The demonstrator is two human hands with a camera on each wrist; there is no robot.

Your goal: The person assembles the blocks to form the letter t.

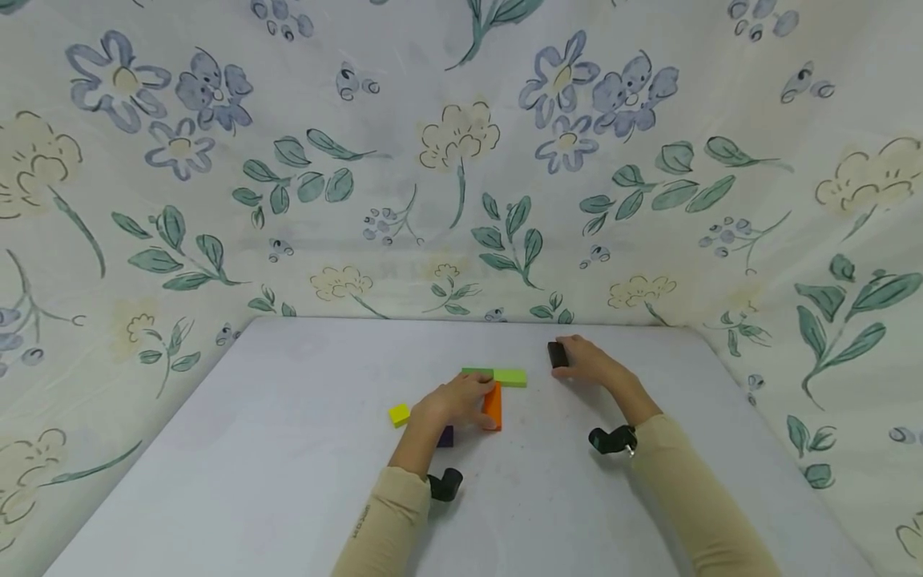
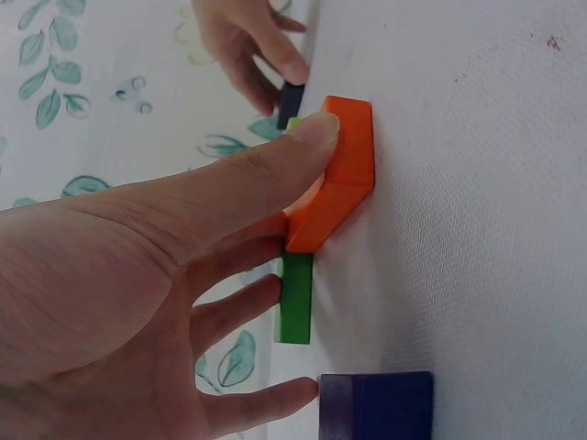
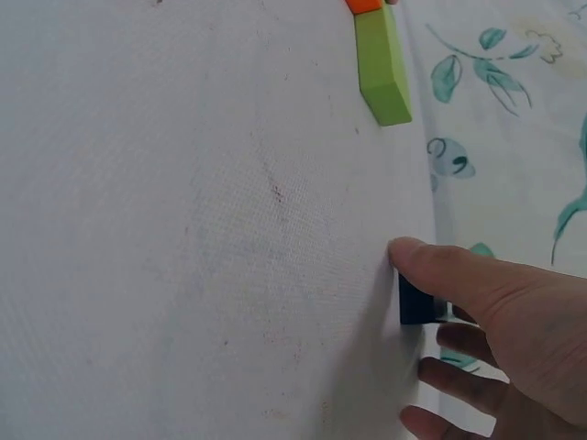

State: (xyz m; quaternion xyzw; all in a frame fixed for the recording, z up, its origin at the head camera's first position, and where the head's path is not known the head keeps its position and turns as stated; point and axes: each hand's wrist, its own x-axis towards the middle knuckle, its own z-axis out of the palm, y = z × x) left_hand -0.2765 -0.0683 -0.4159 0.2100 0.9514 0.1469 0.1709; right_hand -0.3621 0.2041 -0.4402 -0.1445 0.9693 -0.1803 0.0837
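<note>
Near the dark purple block (image 1: 446,437) on the bench (image 1: 562,497), the left hand (image 1: 454,402) pinches the orange block (image 1: 493,410) between thumb and fingers — light, steady pressure should keep it square to the dark green block (image 1: 476,371) and lime green block (image 1: 512,378) beyond. Farther off, the right hand (image 1: 590,362) pinches the black block (image 1: 558,355) in its fingers — best kept level

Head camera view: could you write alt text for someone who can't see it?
A person's left hand pinches an orange block on a white table, while the right hand grips a black block farther right. Near the left hand are two green blocks, a yellow block and another dark block, with a flowered backdrop behind.
</note>
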